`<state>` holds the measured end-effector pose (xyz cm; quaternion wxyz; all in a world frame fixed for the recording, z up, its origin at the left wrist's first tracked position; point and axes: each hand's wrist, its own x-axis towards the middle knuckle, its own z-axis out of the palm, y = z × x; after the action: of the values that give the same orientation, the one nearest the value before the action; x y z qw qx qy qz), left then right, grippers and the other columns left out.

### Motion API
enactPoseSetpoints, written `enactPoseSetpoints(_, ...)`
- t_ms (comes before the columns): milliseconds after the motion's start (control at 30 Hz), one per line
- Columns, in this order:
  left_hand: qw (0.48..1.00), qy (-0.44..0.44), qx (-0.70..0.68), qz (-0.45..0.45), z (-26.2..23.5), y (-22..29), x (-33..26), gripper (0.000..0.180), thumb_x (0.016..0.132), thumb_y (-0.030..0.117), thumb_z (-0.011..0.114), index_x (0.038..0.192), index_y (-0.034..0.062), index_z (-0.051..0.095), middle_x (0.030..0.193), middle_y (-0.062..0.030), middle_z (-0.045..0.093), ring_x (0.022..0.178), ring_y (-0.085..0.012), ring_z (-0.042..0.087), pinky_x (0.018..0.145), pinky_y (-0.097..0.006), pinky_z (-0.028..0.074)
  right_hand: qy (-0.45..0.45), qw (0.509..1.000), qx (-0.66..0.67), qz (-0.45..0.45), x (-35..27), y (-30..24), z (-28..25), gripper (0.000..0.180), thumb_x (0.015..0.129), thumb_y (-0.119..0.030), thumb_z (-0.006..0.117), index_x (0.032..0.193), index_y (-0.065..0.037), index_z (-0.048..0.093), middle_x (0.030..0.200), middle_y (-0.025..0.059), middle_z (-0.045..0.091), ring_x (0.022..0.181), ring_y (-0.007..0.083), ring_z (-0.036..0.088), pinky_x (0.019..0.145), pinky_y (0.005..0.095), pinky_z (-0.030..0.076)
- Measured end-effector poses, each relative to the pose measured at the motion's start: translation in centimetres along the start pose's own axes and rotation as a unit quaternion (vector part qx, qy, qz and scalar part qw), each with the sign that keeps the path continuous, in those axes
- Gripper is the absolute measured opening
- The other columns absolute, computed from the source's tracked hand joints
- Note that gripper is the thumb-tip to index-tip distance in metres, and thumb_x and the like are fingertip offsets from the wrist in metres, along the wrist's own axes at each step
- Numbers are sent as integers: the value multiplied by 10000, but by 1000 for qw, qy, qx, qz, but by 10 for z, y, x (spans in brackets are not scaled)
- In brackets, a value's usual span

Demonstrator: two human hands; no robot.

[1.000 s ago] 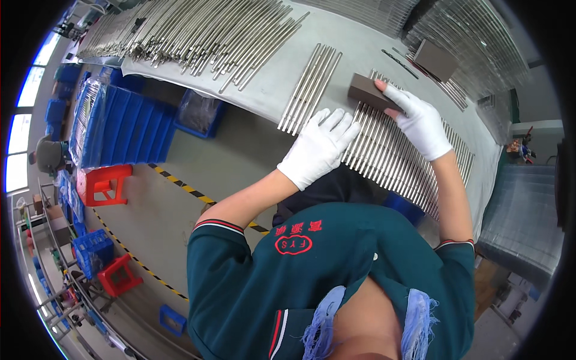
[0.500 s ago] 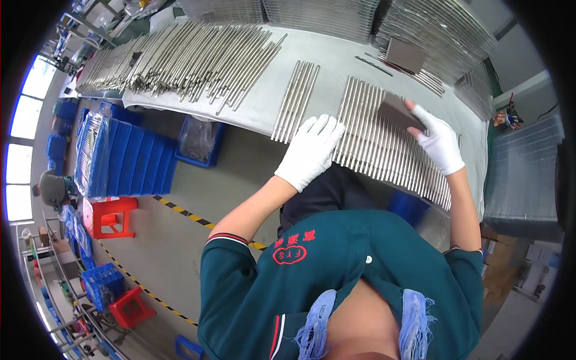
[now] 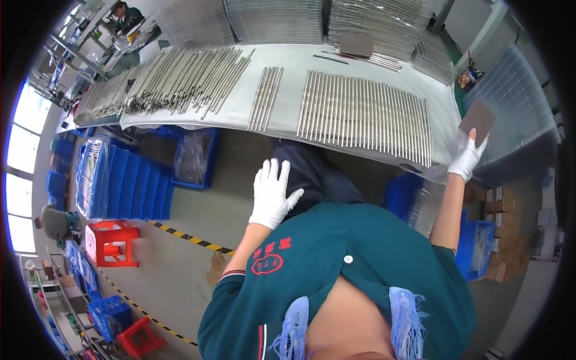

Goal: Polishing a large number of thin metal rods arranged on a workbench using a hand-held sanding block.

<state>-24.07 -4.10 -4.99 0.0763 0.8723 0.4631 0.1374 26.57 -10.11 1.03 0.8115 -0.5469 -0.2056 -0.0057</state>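
Observation:
My left hand (image 3: pixel 272 191), in a white glove, is held in front of the table with its fingers spread and nothing in it. A flat brown rectangular pad (image 3: pixel 478 122) is pinched in my right hand (image 3: pixel 467 157), whose glove leaves fingertips bare, out past the table's right end. A row of slim metal rods (image 3: pixel 364 117) lies side by side near the front edge. To its left is a smaller group of rods (image 3: pixel 265 99). Another brown pad (image 3: pixel 356 45) rests at the back over some rods, with a dark drill bit (image 3: pixel 330 59) beside it.
A large heap of metal rods (image 3: pixel 174 81) covers the table's left part. Stacks of clear plastic trays (image 3: pixel 276 21) line the back, and more clear trays (image 3: pixel 516 114) stand at right. Blue crates (image 3: pixel 135 180) and a red stool (image 3: pixel 114 243) are on the floor. Another person (image 3: pixel 126 18) sits far left.
My left hand has left the rods and drawn back toward me. My right hand has carried the brown pad off the row to the right. The view has shifted.

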Motion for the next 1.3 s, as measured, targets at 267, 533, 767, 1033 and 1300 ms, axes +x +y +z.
enactPoseSetpoints(267,985,30,-55,-162,36,12,-60,843,865,403,725,1530,41,353,1546,-323,299,1399,-495,346,1113,-531,373,17,996,82,11,-57,-48,-5,793,926,-130,730,1564,-61,265,1493,131,410,1294,244,484,1072,371,472)
enactPoseSetpoints(533,963,107,-85,-234,42,-10,-63,539,965,372,631,1457,190,509,942,-168,706,800,-355,670,738,-465,534,-64,994,79,-37,-57,-58,31,727,939,-109,712,1541,-21,314,1483,123,442,1329,231,455,1139,360,349)
enactPoseSetpoints(767,968,-128,-200,-82,51,2,-52,418,1018,324,486,1424,242,538,1279,-77,666,955,-353,680,884,-452,528,2,954,-263,-145,-66,-40,34,758,911,-417,714,1529,-117,395,1301,144,618,1072,240,614,921,340,458)
enactPoseSetpoints(1033,961,2,-268,-63,0,29,5,334,976,252,571,1290,162,643,1034,-118,725,941,-321,679,840,-420,542,40,914,-369,-163,-64,-28,8,712,911,-525,681,1499,-181,472,1226,142,700,1007,291,700,860,384,525)
enactPoseSetpoints(1300,970,230,55,-65,-43,-49,170,555,865,411,704,1278,45,649,1203,-207,661,1112,-387,614,977,-464,479,-99,948,-227,-200,-10,0,20,793,907,-255,766,1550,-50,350,1560,166,410,1403,257,420,1162,375,320)
